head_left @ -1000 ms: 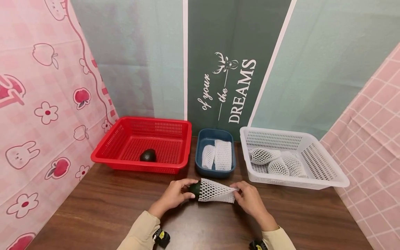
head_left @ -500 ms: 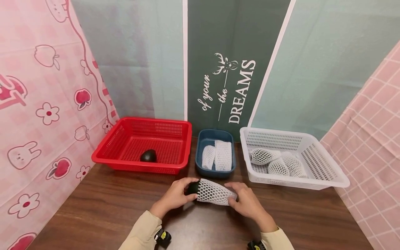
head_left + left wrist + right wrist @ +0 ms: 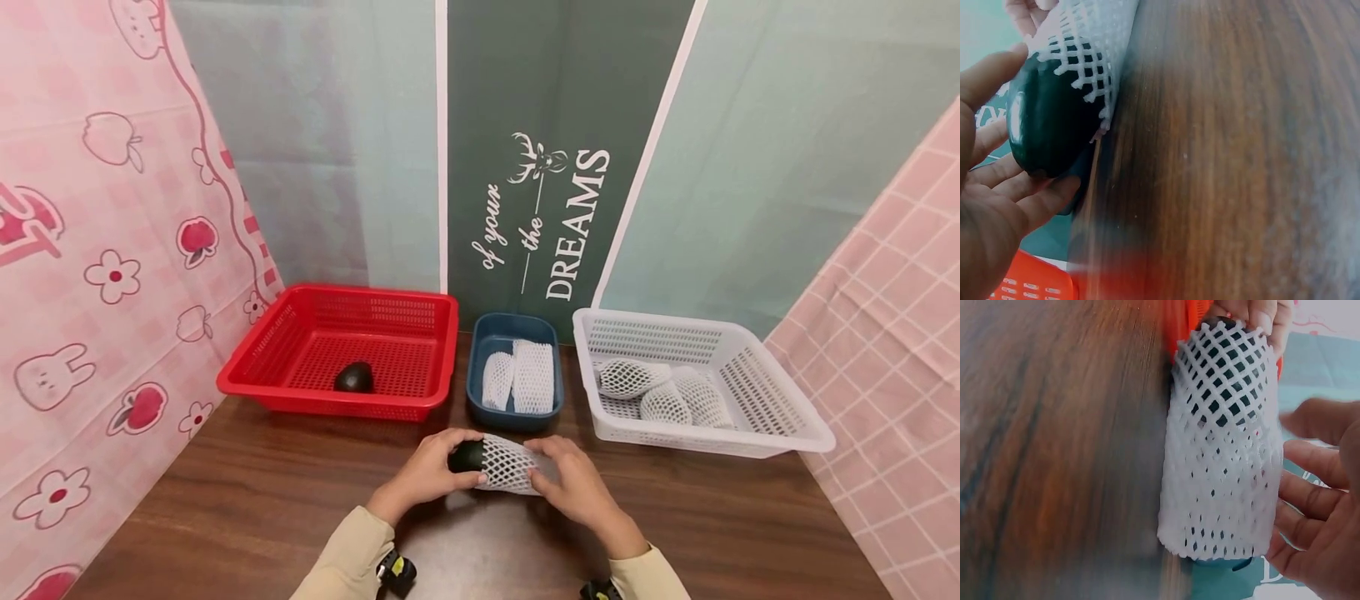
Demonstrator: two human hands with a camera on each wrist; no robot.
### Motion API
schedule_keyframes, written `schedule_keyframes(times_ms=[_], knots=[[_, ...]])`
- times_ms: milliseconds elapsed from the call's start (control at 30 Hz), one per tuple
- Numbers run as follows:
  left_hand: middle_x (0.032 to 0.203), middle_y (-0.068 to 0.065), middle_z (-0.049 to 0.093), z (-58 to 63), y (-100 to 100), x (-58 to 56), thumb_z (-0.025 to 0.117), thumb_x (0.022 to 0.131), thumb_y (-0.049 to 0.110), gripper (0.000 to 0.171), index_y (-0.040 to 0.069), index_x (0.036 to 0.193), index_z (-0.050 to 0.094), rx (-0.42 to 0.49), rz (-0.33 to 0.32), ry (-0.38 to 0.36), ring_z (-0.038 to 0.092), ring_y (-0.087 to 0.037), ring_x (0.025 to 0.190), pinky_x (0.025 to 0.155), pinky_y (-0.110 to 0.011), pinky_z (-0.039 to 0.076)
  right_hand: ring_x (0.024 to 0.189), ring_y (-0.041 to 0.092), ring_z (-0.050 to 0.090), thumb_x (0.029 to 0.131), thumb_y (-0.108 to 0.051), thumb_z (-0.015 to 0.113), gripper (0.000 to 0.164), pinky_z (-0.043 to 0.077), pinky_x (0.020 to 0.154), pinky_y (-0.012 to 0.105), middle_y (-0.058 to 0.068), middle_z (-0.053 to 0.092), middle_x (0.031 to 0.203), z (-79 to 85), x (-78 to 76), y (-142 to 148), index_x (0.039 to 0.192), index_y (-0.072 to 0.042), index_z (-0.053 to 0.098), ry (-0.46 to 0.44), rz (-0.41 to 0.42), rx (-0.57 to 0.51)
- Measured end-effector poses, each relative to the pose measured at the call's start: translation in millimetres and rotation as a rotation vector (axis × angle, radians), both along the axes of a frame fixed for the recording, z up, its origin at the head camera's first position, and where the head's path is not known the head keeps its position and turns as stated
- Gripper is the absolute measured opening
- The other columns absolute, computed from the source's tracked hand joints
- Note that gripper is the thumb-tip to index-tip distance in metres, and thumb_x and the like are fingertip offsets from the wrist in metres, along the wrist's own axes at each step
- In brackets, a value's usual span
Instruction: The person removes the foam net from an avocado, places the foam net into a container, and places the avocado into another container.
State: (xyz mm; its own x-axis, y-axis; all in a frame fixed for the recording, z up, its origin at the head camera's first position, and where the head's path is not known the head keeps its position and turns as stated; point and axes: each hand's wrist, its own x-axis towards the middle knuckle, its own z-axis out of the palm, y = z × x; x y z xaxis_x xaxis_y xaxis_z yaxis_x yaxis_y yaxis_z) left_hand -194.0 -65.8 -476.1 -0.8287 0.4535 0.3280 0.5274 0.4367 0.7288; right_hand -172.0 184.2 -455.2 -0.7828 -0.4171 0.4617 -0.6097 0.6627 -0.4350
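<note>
A dark green avocado [image 3: 467, 457] lies low over the table, its right part inside a white foam net sleeve [image 3: 508, 465]. My left hand [image 3: 429, 473] grips the avocado's bare left end, thumb on the near side and fingers on the far side. In the left wrist view, the bare avocado [image 3: 1047, 125] shows below the net's jagged edge. My right hand [image 3: 573, 485] holds the sleeve from its loose end, thumb in front and fingers behind. The right wrist view shows the sleeve [image 3: 1222, 469] stretched over the avocado, slack and flattened toward its open end.
A red basket [image 3: 337, 400] at the left back holds one bare avocado [image 3: 354, 377]. Behind my hands, a blue bin [image 3: 513, 419] contains folded foam nets [image 3: 533, 377]. The white basket [image 3: 705, 442] at the right holds several netted avocados [image 3: 666, 404]. Curtains stand around the wooden table [image 3: 247, 500].
My right hand has let go of its pinch on the sleeve's tail and slid left along the net, closer to the avocado. The left hand still grips the avocado's bare end.
</note>
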Motion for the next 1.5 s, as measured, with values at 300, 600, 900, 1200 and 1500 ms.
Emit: schedule_keyframes(times_ms=[300, 600, 900, 1200, 1500], knots=[[0.106, -0.002, 0.062, -0.7, 0, -0.8, 0.082, 0.070, 0.023, 0.046, 0.009, 0.110, 0.063, 0.026, -0.048, -0.017, 0.056, -0.016, 0.093, 0.079, -0.032, 0.047, 0.069, 0.006, 0.051, 0.070, 0.002, 0.072, 0.023, 0.044, 0.061, 0.026, -0.005, 0.059, 0.080, -7.7, -0.9, -6, 0.090, -0.008, 0.068, 0.016, 0.034, 0.013], [0.107, -0.001, 0.062, 1.6, -1, -1.3, 0.082, 0.070, 0.022, 0.045, 0.011, 0.109, 0.063, 0.012, -0.042, -0.007, 0.056, -0.014, 0.094, 0.080, -0.032, 0.047, 0.070, 0.008, 0.054, 0.070, 0.002, 0.072, 0.022, 0.045, 0.062, 0.028, -0.005, 0.060, 0.082, -7.6, -3.1, -7, 0.088, -0.010, 0.068, 0.035, 0.033, 0.019], [0.103, 0.003, 0.062, -0.6, -5, 1.6, 0.083, 0.069, 0.021, 0.043, 0.013, 0.106, 0.061, 0.036, -0.054, 0.036, 0.057, -0.013, 0.090, 0.077, -0.033, 0.049, 0.072, 0.006, 0.055, 0.071, 0.006, 0.072, 0.024, 0.046, 0.063, 0.027, -0.005, 0.062, 0.084, -2.4, -1.2, -4, 0.089, -0.010, 0.069, 0.037, 0.042, -0.030], [0.099, 0.006, 0.061, 4.2, -23, 6.7, 0.084, 0.067, 0.020, 0.045, 0.014, 0.105, 0.061, 0.049, 0.015, 0.063, 0.057, -0.010, 0.085, 0.074, -0.029, 0.049, 0.070, 0.006, 0.054, 0.072, 0.007, 0.072, 0.024, 0.046, 0.061, 0.026, -0.005, 0.060, 0.083, 7.3, -2.1, 7, 0.089, -0.009, 0.069, 0.057, 0.040, -0.040], [0.102, 0.008, 0.061, 6.4, -46, 11.7, 0.085, 0.067, 0.020, 0.047, 0.014, 0.106, 0.061, 0.063, 0.096, 0.061, 0.056, -0.010, 0.086, 0.074, -0.029, 0.049, 0.066, 0.004, 0.051, 0.069, 0.009, 0.075, 0.028, 0.045, 0.057, 0.025, -0.010, 0.057, 0.080, 14.5, 0.3, 30, 0.088, -0.011, 0.070, 0.048, -0.039, -0.053]])
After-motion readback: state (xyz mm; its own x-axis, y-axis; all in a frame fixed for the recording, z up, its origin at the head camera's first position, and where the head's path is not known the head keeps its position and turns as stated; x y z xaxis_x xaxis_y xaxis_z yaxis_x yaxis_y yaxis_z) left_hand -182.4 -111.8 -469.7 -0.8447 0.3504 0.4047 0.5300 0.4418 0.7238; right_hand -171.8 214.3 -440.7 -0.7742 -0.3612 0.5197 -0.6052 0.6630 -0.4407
